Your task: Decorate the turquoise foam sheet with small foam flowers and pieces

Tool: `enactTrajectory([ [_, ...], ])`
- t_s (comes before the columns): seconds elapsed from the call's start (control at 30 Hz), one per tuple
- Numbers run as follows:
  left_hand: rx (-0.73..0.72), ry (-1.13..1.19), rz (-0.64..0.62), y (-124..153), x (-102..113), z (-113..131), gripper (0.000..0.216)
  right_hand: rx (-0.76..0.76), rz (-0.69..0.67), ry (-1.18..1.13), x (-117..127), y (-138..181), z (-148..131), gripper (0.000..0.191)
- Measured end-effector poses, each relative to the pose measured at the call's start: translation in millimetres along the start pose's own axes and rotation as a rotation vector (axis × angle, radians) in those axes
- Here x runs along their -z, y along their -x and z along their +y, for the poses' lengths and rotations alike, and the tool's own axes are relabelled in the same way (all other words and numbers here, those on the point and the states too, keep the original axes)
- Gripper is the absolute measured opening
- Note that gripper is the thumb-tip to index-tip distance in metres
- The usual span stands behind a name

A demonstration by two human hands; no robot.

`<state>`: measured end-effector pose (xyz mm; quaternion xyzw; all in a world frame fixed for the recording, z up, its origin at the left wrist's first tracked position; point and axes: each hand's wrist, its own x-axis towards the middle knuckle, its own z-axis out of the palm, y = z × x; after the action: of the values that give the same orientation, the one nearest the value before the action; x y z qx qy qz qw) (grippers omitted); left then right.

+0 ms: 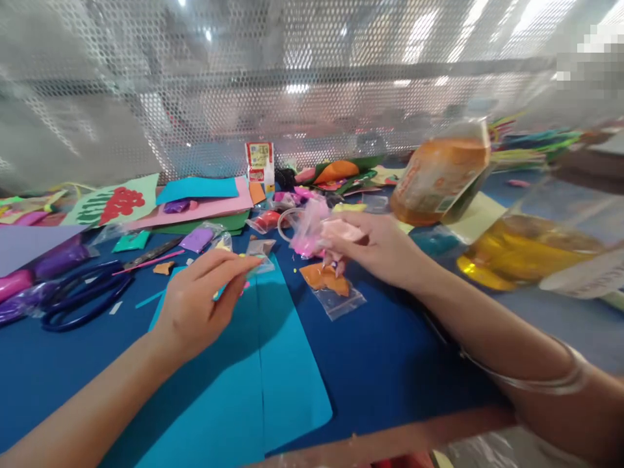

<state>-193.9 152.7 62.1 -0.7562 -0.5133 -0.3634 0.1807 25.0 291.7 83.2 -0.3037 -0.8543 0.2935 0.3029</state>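
Note:
My left hand [197, 296] is closed in a pinch above a bright blue folded card [287, 364]. What its fingertips hold, if anything, is too small to make out; a small clear bag [266, 250] lies just beyond them. My right hand [377, 250] is closed around a pale pink packet of soft clay [338, 229]. Against that packet is a translucent pink plastic piece [309, 224] with a clear loop. Below my right fingers, a clear zip bag with orange clay [325, 279] lies on the dark blue table.
Blue-handled scissors [82, 286] lie at left near purple clay packets [197, 238]. Coloured paper sheets [199, 208] and more packets line the back, before a perforated metal screen [292, 78]. An orange drink bottle [439, 179] and a cup of yellow liquid [531, 247] are at right.

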Motion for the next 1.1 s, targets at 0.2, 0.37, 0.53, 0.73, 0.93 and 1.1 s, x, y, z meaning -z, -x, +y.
enactTrajectory([
  [0.2,0.04,0.059,-0.03,-1,-1,9,0.015,-0.066,-0.336,-0.417,-21,10,-10,0.021],
  [0.37,0.052,0.135,-0.055,-1,-1,15,0.014,-0.114,-0.553,-0.525,-28,13,-17,0.018],
  [0.53,0.047,0.191,-0.023,-2,4,30,0.01,-0.102,-0.583,-0.596,-25,15,-22,0.012],
  [0.73,0.237,0.149,-0.067,-1,-1,29,0.007,-0.171,-0.487,-0.565,-26,16,-23,0.014],
  [0.93,0.36,0.295,-0.197,0,-5,22,0.013,-0.096,-0.409,-0.427,-28,18,-17,0.022],
  [1.1,0.347,0.161,-0.126,-1,-2,27,0.016,-0.083,-0.389,-0.312,-30,20,-14,0.022],
])
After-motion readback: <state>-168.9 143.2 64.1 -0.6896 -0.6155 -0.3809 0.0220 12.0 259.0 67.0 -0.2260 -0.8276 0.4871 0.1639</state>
